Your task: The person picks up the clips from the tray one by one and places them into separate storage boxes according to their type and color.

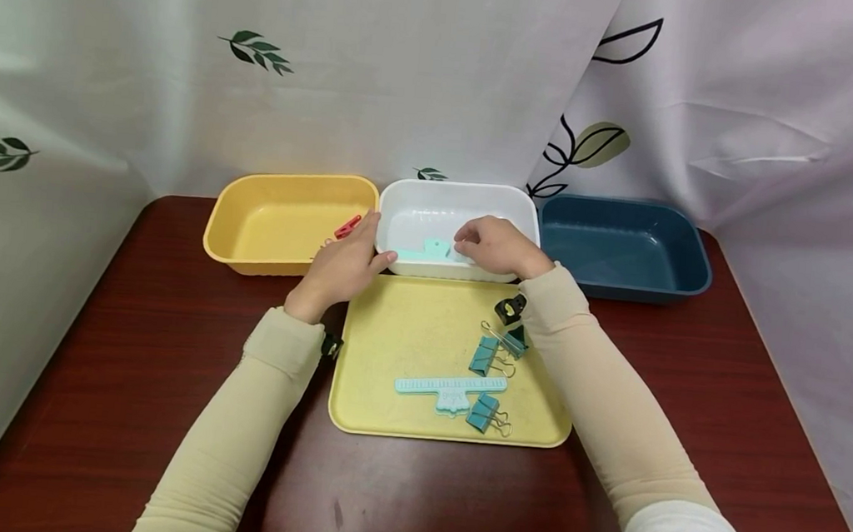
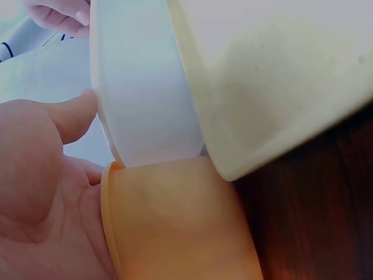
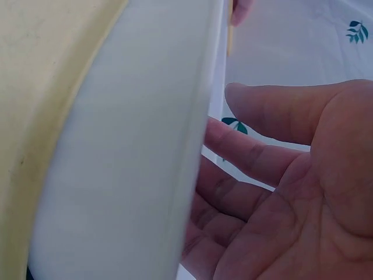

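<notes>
My left hand (image 1: 344, 264) lies across the adjoining rims of the yellow bin (image 1: 268, 220) and the white bin (image 1: 462, 189), thumb on the white rim. My right hand (image 1: 499, 247) reaches over the near rim of the white bin, fingers bent loosely. In the right wrist view its thumb (image 3: 268, 111) stands apart from the fingers, with nothing between them; the fingertips pass behind the bin wall (image 3: 128, 151). Beside that hand, inside the white bin, lies a mint-green ruler clip (image 1: 435, 250). A red clip (image 1: 348, 226) shows in the yellow bin by my left fingers.
On the yellow tray (image 1: 392, 322) in front of the bins lie another mint-green ruler clip (image 1: 453, 389) and teal binder clips (image 1: 484, 356), one partly beside my right sleeve. A dark blue bin (image 1: 619, 248) stands at the right. Patterned white curtains (image 1: 412, 64) hang behind.
</notes>
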